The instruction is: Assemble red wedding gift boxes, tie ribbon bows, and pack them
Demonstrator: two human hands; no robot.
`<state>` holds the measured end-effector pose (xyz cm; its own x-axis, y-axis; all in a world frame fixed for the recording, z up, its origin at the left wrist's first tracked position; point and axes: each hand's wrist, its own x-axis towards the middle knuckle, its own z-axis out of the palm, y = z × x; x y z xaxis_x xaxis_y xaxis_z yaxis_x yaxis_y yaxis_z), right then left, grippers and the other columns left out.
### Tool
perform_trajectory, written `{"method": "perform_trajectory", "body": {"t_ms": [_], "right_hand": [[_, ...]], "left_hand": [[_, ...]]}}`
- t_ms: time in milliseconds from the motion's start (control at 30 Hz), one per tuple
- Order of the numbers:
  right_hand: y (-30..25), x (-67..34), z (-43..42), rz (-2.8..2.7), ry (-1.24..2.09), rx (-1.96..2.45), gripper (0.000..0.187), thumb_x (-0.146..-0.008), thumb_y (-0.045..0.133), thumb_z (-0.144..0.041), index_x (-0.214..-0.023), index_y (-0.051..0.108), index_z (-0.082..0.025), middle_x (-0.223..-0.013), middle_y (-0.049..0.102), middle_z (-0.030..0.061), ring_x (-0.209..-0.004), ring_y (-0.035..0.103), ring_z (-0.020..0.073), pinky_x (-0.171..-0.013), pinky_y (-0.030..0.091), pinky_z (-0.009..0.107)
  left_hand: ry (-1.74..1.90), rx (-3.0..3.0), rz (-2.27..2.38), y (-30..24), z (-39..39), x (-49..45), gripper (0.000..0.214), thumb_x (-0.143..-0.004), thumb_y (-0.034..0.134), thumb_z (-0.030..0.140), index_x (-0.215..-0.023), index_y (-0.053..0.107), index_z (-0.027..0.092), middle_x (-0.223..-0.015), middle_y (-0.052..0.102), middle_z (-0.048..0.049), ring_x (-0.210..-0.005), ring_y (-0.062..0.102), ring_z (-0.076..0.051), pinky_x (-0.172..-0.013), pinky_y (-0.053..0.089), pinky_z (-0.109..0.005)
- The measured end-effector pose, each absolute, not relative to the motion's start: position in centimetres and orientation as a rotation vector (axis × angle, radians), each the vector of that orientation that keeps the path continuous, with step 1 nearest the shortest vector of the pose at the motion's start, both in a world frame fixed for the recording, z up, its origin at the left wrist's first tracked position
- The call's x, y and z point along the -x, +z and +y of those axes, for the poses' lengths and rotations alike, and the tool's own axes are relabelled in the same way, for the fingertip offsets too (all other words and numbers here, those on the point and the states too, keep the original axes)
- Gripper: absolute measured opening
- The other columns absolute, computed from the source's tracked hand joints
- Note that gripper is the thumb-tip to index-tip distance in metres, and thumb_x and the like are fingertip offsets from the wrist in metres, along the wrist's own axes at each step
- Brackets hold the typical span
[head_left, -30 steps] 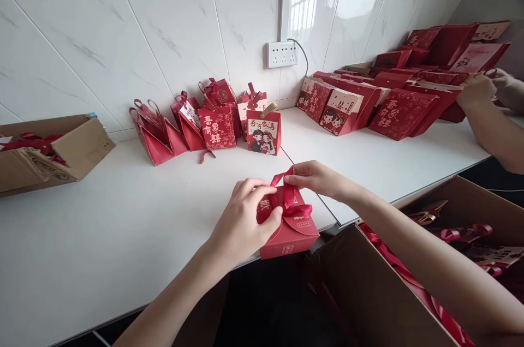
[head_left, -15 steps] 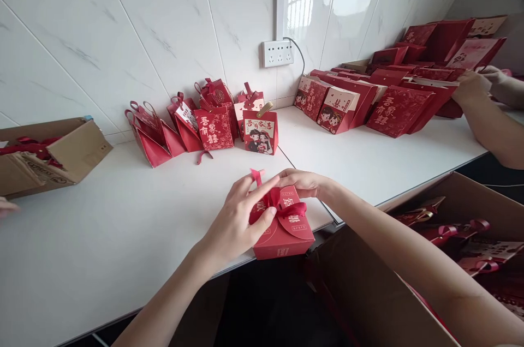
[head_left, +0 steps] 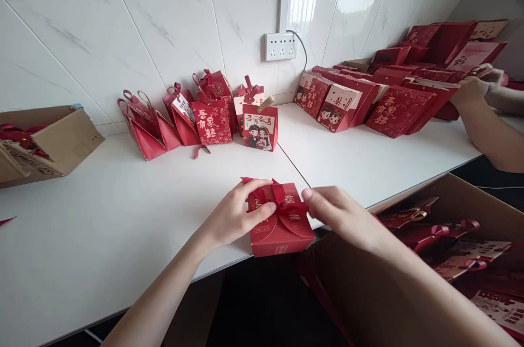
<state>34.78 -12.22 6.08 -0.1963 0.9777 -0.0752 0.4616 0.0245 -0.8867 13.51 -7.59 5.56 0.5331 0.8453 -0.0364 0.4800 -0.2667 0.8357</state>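
A small red gift box (head_left: 282, 247) with pale lettering sits at the front edge of the white counter. A dark red ribbon (head_left: 279, 194) is tied in a bow across its top. My left hand (head_left: 233, 213) grips the box from the left, thumb pressed by the bow and fingers over the far side. At the right, my right hand (head_left: 338, 210) is closed, pinching the right end of the bow between thumb and fingers. The fingertips of my left hand are partly hidden behind the ribbon.
Finished-looking red boxes (head_left: 215, 122) and a couple-printed box (head_left: 260, 127) stand by the wall. Several red bags (head_left: 397, 109) fill the right, where another person's hand (head_left: 475, 88) works. Cardboard boxes stand at left (head_left: 77, 139) and lower right (head_left: 491, 199).
My right hand has moved from behind the box to its right side and now pinches the ribbon there. My left hand stays on the box, and the bow lies flatter. The view has shifted slightly.
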Motion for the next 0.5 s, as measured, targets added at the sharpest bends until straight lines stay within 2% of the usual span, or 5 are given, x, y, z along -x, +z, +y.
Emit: {"method": "perform_trajectory", "body": {"t_ms": [233, 300, 367, 433, 500], "right_hand": [[5.1, -33.9, -12.6, -1.653, 1.353, 1.266, 0.04, -0.087, 0.047, -0.053, -0.072, 0.054, -0.017, -0.065, 0.044, -0.0023, -0.058, 0.034, 0.0099, -0.053, 0.029, 0.023], [4.7, -34.3, -12.3, -1.61, 1.399, 1.249, 0.042, -0.087, 0.047, -0.055, -0.068, 0.05, -0.017, -0.062, 0.038, -0.0036, -0.055, 0.029, 0.0089, -0.051, 0.026, 0.023], [4.4, -34.7, -12.2, -1.589, 1.397, 1.252, 0.045, -0.087, 0.046, -0.057, -0.064, 0.044, -0.018, -0.06, 0.032, -0.0049, -0.053, 0.023, 0.0083, -0.049, 0.021, 0.024], [4.0, -34.8, -12.2, -1.563, 1.403, 1.237, 0.047, -0.087, 0.046, -0.058, -0.061, 0.038, -0.019, -0.058, 0.028, -0.0054, -0.053, 0.022, 0.0085, -0.048, 0.02, 0.024], [3.8, -34.8, -12.2, -1.542, 1.401, 1.202, 0.049, -0.087, 0.046, -0.057, -0.059, 0.035, -0.019, -0.057, 0.029, -0.0053, -0.053, 0.023, 0.0088, -0.05, 0.023, 0.025]], "left_hand": [[0.919, -1.697, 1.187, 3.5, -8.3, -11.9, 0.068, -0.083, 0.051, 0.053, -0.141, 0.024, 0.028, -0.146, 0.035, -0.0125, -0.13, 0.042, -0.026, -0.096, 0.045, -0.039], [1.052, -1.643, 1.307, 3.1, -9.0, -11.0, 0.054, -0.082, 0.05, 0.055, -0.125, 0.041, 0.024, -0.131, 0.048, -0.0112, -0.114, 0.052, -0.024, -0.083, 0.049, -0.033], [0.995, -1.658, 1.38, 3.3, -10.0, -10.5, 0.037, -0.082, 0.046, 0.056, -0.09, 0.052, 0.021, -0.092, 0.058, -0.0048, -0.084, 0.056, -0.019, -0.066, 0.047, -0.027], [0.815, -1.68, 1.346, 3.9, -11.0, -10.4, 0.042, -0.084, 0.041, 0.058, -0.065, 0.042, 0.02, -0.064, 0.043, 0.0015, -0.061, 0.044, -0.014, -0.054, 0.038, -0.025], [0.724, -1.665, 1.279, 4.5, -11.6, -10.8, 0.045, -0.086, 0.04, 0.057, -0.06, 0.033, 0.02, -0.059, 0.031, 0.0037, -0.055, 0.034, -0.012, -0.051, 0.032, -0.024]]}}
